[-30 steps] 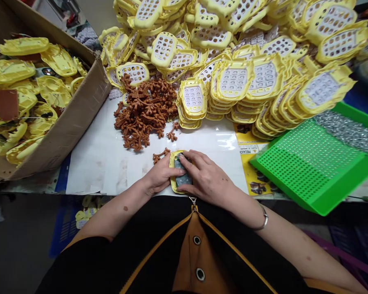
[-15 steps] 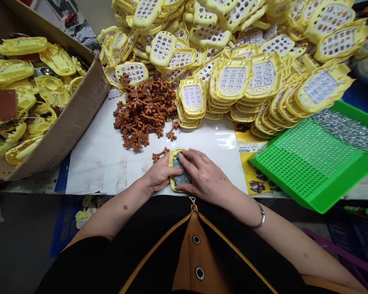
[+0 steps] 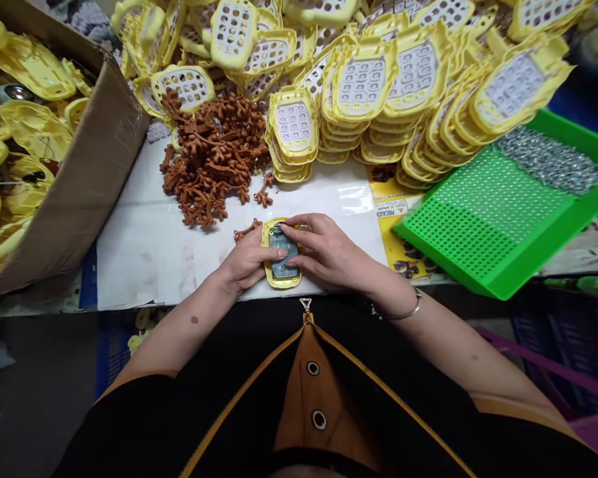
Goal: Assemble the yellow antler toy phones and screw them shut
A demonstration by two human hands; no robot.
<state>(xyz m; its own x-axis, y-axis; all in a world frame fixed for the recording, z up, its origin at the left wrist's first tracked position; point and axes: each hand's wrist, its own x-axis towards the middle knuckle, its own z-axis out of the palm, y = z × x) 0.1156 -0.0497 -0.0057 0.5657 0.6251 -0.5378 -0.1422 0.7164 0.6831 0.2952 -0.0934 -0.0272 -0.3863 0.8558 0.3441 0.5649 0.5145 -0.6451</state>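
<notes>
A yellow plastic toy shell half (image 3: 283, 283) lies close to the table's front edge, with a grey-green circuit board (image 3: 280, 247) set inside its rim. My left hand (image 3: 244, 261) grips the shell by its left side, its thumb laid across the board. From the right, my right hand (image 3: 331, 251) has its fingertips on the board, one at the top end and others along the right edge. Just above my left hand lies a brown branch-shaped plastic piece (image 3: 248, 230). A heap of similar brown pieces (image 3: 216, 156) stands further back.
Stacked yellow shells with white keypads (image 3: 363, 86) fill the back. A cardboard box (image 3: 92, 159) of yellow parts stands at left. At right, a green perforated tray (image 3: 458, 229) holds many small metal screws (image 3: 553, 159) and reaches the table's front edge.
The camera view has shifted, so the table things appear higher and further left. My right hand's fingers have drawn back a little to the right, showing more of the board.
</notes>
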